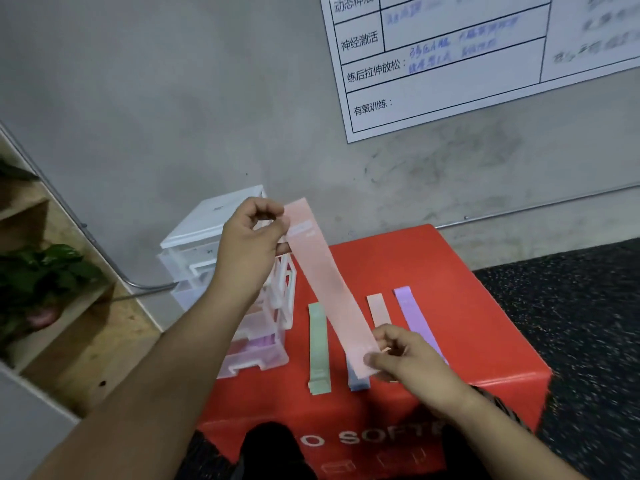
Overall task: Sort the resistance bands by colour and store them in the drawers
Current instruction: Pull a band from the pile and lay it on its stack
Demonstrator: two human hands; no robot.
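Your left hand (251, 237) pinches the far end of the pink resistance band (325, 282); your right hand (410, 356) pinches its near end. The band is held straight over the red box (467, 299). The green band (318, 348) and purple band (415, 320) lie flat on the box. The clear drawer unit (207, 233) stands at its left.

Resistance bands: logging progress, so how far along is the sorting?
Done: pink and purple bands show inside the lowest drawer. In hand: left hand and right hand pinch a long pink band. Left: green band, blue band, short pink band, purple band on the red box.
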